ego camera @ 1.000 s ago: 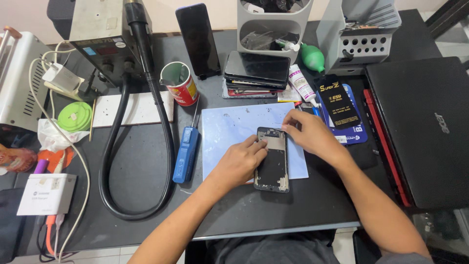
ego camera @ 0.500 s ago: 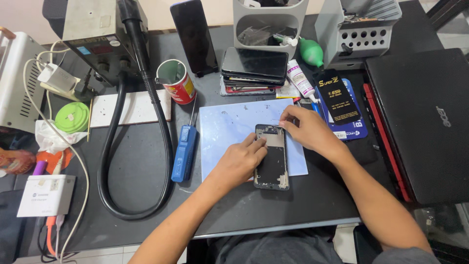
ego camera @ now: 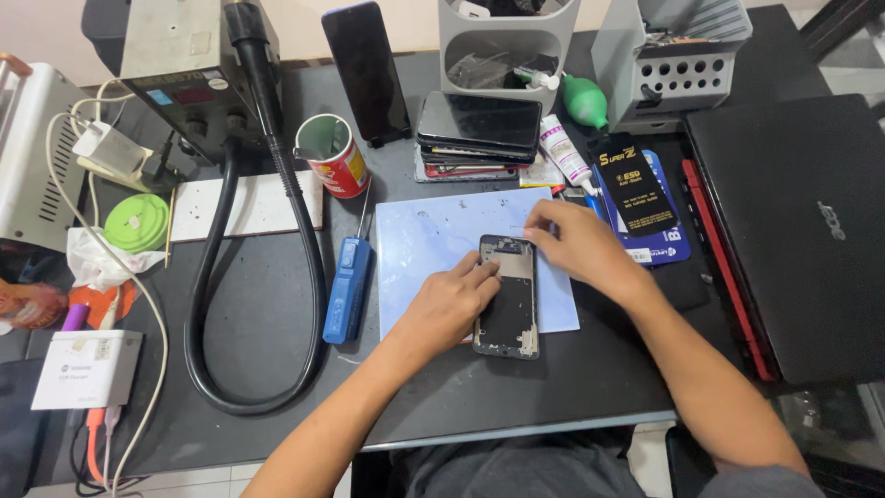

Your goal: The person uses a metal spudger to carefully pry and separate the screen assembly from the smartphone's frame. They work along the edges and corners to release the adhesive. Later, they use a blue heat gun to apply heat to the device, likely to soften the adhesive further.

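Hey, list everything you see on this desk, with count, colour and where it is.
Opened phone: 1, black and grey, on the mat at centre.
Mat: 1, pale blue, desk centre.
Blue tool: 1, left of the mat.
Cup: 1, red with green rim, above the tool.
Hose: 1, black, looping at left.
Station: 1, grey, top left.
Standing phone: 1, black, top centre.
Phone stack: 1, dark, above the mat.
Organisers: 2, grey, top.
Bulb blower: 1, green, between the organisers.
Laptop: 1, black, closed, at right.
White box: 1, lower left.
Left hand: on the phone's left edge.
Right hand: at the phone's top right corner.
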### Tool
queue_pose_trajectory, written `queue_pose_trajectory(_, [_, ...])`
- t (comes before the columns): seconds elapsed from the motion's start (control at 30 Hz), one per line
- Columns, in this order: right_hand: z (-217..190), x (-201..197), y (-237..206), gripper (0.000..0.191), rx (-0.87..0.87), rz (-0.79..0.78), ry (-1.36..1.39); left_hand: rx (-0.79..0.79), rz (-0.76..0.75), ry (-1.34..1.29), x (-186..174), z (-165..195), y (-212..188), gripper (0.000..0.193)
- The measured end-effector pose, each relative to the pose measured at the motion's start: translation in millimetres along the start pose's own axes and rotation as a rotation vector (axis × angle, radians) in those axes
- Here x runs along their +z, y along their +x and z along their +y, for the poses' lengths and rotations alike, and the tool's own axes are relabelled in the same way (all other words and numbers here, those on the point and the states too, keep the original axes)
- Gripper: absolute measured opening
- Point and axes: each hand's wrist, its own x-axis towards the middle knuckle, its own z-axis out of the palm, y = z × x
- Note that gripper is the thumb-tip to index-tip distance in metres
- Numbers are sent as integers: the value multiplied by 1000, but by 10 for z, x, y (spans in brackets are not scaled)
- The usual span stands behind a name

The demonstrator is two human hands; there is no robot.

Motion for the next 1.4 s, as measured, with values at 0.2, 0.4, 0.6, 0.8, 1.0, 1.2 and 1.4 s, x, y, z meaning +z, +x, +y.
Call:
queue_pose_trajectory(0.2, [53,-65,-7,18,48,15,18,-6,2,21,13,4,7,20])
queue_pose_trajectory(0.4, [86,-36,-15,17,34,12,76,-25,-11,7,-61,-15,-17,20])
queue_pose_trajectory(0.6, [17,77,-1,16,-28,32,75,-6,8,32,-55,-2,9,22])
queue_pose_trajectory(0.8, [42,-22,-7,17,59,8,23,-35,1,17,-78,-5,1,20])
queue_pose_trajectory(1.0, [-13,157,-15,16,-140,145,-32,-40,12,2,-66,-35,-16,22])
queue_pose_trajectory(1.2, [-23,39,-21,16,-41,73,-72,-36,27,22,-91,-43,-2,25])
queue_pose_trajectory(1.4, [-46,-37,-45,17,9,39,-58,-95,97,-85,-158,-115,-18,28])
